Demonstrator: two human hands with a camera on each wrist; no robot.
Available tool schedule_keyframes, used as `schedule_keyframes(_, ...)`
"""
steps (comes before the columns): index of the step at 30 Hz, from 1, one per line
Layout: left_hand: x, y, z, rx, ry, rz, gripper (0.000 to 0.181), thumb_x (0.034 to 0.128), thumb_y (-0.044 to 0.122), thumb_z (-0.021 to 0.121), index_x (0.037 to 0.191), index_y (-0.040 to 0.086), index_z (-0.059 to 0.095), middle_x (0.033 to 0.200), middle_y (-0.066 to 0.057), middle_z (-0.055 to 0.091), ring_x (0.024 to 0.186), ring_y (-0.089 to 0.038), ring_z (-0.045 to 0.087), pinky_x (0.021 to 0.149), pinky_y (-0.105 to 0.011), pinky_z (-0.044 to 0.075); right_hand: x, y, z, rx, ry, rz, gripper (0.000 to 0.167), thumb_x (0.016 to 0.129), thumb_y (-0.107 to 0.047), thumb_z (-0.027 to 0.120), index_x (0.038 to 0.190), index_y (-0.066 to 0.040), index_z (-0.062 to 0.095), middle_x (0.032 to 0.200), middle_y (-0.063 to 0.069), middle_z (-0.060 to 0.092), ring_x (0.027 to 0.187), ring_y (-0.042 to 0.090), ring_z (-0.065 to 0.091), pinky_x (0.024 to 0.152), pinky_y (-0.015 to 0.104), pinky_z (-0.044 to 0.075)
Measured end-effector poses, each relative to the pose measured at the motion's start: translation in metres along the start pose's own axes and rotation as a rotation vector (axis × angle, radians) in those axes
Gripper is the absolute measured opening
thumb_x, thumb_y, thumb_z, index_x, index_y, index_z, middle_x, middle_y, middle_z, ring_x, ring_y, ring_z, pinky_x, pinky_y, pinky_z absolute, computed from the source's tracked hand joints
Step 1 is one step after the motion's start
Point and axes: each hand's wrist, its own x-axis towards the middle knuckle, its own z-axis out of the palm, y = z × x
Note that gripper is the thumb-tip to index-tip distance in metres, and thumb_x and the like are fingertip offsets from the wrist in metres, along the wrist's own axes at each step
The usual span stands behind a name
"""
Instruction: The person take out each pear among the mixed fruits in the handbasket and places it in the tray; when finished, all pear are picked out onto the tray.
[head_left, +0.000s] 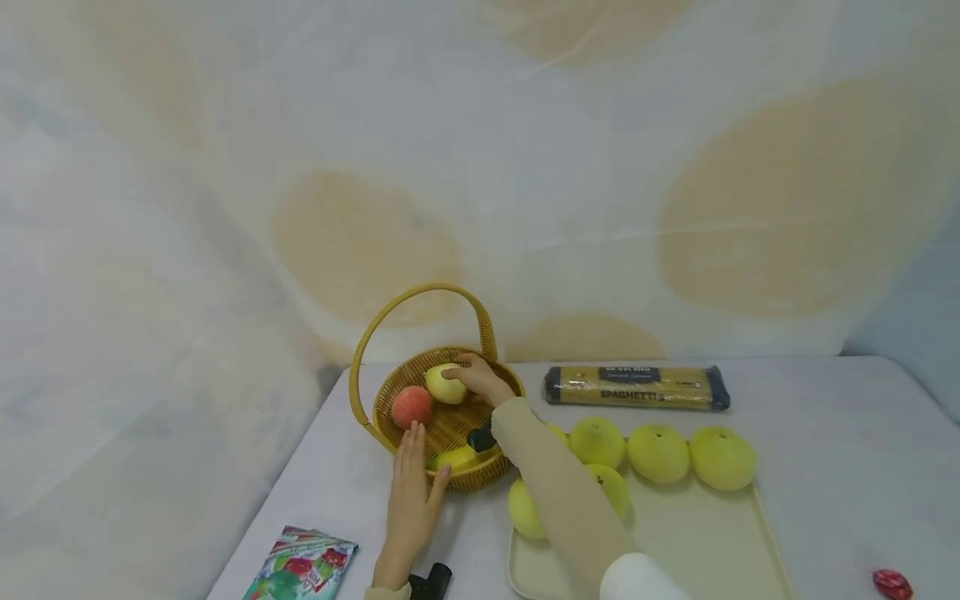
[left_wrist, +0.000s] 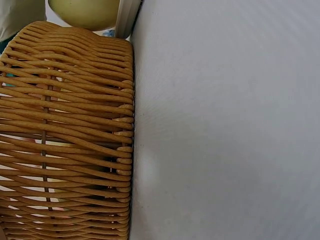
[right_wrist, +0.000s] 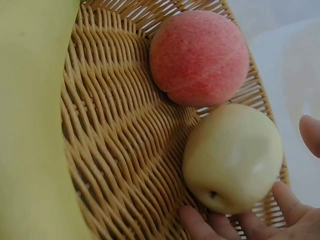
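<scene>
A wicker basket (head_left: pixel 450 427) with a tall arched handle holds a red peach (head_left: pixel 412 407), a pale yellow fruit (head_left: pixel 446 384) shaped like an apple or pear, and a banana (head_left: pixel 456 458). My right hand (head_left: pixel 482 380) reaches inside over the basket's far right side. In the right wrist view, its fingertips (right_wrist: pixel 192 220) lie against the lower edge of the pale fruit (right_wrist: pixel 232 157), while the thumb (right_wrist: pixel 311 134) stands apart from it. At the basket's front left rim, my left hand (head_left: pixel 412 487) rests with straight fingers. The left wrist view shows woven wicker (left_wrist: pixel 65 135) but no left fingers.
Right of the basket, a cream tray (head_left: pixel 697 533) carries several large yellow-green round fruits (head_left: pixel 658 454), partly behind my right forearm. A spaghetti pack (head_left: pixel 636 388) lies behind it. A colourful packet (head_left: pixel 302 565) is at front left, and a small red wrapped item (head_left: pixel 892 583) at far right.
</scene>
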Motion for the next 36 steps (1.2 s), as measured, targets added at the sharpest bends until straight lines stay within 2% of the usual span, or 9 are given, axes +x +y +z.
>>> schedule_keyframes(7, 0.0, -0.001, 0.0, 0.0, 0.018, 0.006, 0.07, 0.0975, 0.025, 0.057, 0.154, 0.004, 0.022, 0.16, -0.016, 0.024, 0.145, -0.037, 0.023, 0.111, -0.061, 0.028, 0.005, 0.0, 0.012, -0.055, 0.009, 0.007, 0.076, 0.091, -0.036, 0.065, 0.151, -0.006, 0.03, 0.152, 0.02, 0.035, 0.133, 0.039, 0.043, 0.105, 0.055, 0.042)
schedule_keyframes(11, 0.001, 0.0, 0.001, 0.01, 0.034, 0.01, 0.07, 0.0968, 0.024, 0.058, 0.154, 0.004, 0.023, 0.159, -0.015, 0.026, 0.145, -0.035, 0.024, 0.114, -0.054, 0.027, 0.002, -0.001, 0.011, -0.045, 0.01, 0.042, 0.072, 0.089, -0.04, 0.066, 0.143, -0.002, 0.038, 0.143, 0.021, 0.044, 0.125, 0.038, 0.05, 0.1, 0.053, 0.047)
schedule_keyframes(14, 0.001, 0.0, 0.001, 0.026, 0.037, 0.019, 0.07, 0.0964, 0.023, 0.058, 0.153, 0.003, 0.023, 0.158, -0.017, 0.027, 0.145, -0.035, 0.024, 0.115, -0.052, 0.027, 0.001, 0.001, 0.011, -0.065, -0.037, 0.062, 0.069, 0.088, -0.042, 0.066, 0.137, -0.002, 0.041, 0.135, 0.02, 0.048, 0.115, 0.034, 0.054, 0.094, 0.05, 0.051)
schedule_keyframes(18, 0.0, 0.0, 0.0, 0.022, 0.029, 0.028, 0.07, 0.0969, 0.023, 0.058, 0.154, 0.003, 0.022, 0.159, -0.018, 0.025, 0.145, -0.037, 0.024, 0.112, -0.057, 0.028, -0.002, 0.004, 0.013, -0.144, -0.115, 0.056, 0.07, 0.084, -0.039, 0.072, 0.14, -0.008, 0.043, 0.133, 0.017, 0.05, 0.107, 0.031, 0.056, 0.088, 0.047, 0.053)
schedule_keyframes(22, -0.001, -0.001, 0.0, 0.017, 0.027, 0.026, 0.07, 0.0968, 0.022, 0.058, 0.154, 0.003, 0.021, 0.159, -0.018, 0.025, 0.145, -0.038, 0.024, 0.113, -0.057, 0.027, -0.005, 0.005, 0.015, -0.2, -0.138, 0.037, 0.068, 0.082, -0.036, 0.074, 0.14, -0.014, 0.046, 0.131, 0.014, 0.053, 0.103, 0.028, 0.057, 0.082, 0.045, 0.054)
schedule_keyframes(27, -0.003, -0.001, 0.002, 0.008, 0.038, 0.018, 0.07, 0.096, 0.021, 0.059, 0.153, 0.003, 0.023, 0.158, -0.018, 0.027, 0.144, -0.038, 0.025, 0.12, -0.046, 0.02, -0.01, -0.002, 0.01, -0.112, -0.135, 0.01, 0.066, 0.084, -0.035, 0.073, 0.14, -0.014, 0.047, 0.129, 0.014, 0.054, 0.102, 0.028, 0.058, 0.079, 0.039, 0.055)
schedule_keyframes(30, -0.003, -0.002, 0.002, -0.002, 0.038, 0.011, 0.069, 0.0963, 0.022, 0.059, 0.153, 0.002, 0.024, 0.158, -0.017, 0.027, 0.145, -0.037, 0.025, 0.118, -0.05, 0.022, -0.013, -0.01, 0.006, -0.055, -0.129, -0.011, 0.067, 0.084, -0.037, 0.073, 0.14, -0.014, 0.046, 0.129, 0.014, 0.053, 0.103, 0.027, 0.059, 0.077, 0.038, 0.055)
schedule_keyframes(32, -0.003, -0.001, 0.001, -0.008, 0.035, 0.007, 0.069, 0.0967, 0.022, 0.058, 0.153, 0.003, 0.024, 0.159, -0.016, 0.027, 0.145, -0.037, 0.024, 0.117, -0.053, 0.023, -0.015, -0.016, 0.002, -0.024, -0.128, -0.036, 0.068, 0.084, -0.037, 0.074, 0.141, -0.013, 0.045, 0.131, 0.014, 0.052, 0.105, 0.028, 0.059, 0.079, 0.039, 0.056)
schedule_keyframes(36, -0.001, -0.001, 0.001, -0.012, 0.037, 0.02, 0.069, 0.0972, 0.024, 0.057, 0.153, 0.004, 0.023, 0.159, -0.016, 0.026, 0.145, -0.036, 0.024, 0.12, -0.046, 0.02, -0.021, -0.027, -0.007, 0.014, -0.108, -0.066, 0.069, 0.086, -0.036, 0.072, 0.143, -0.012, 0.042, 0.134, 0.016, 0.05, 0.111, 0.032, 0.057, 0.087, 0.045, 0.055)
